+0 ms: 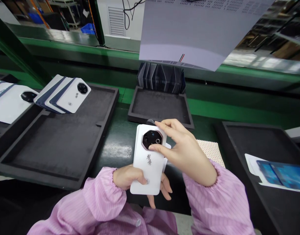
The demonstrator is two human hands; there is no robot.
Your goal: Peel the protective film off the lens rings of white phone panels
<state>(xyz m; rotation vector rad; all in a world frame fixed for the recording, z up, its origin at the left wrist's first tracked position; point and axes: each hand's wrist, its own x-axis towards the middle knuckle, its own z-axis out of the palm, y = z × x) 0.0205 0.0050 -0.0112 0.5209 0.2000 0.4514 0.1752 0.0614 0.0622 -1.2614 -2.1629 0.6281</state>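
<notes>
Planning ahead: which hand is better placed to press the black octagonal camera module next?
Probably the right hand: its thumb overlaps the camera module; the left hand grips the white phone-shaped panel.

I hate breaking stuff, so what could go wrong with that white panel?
The panel might slip, since the left hand holds it near its lower end. The right hand has its thumb at the camera, so it could leave a smudge. The pile on the left slants, so it may slide.
</notes>
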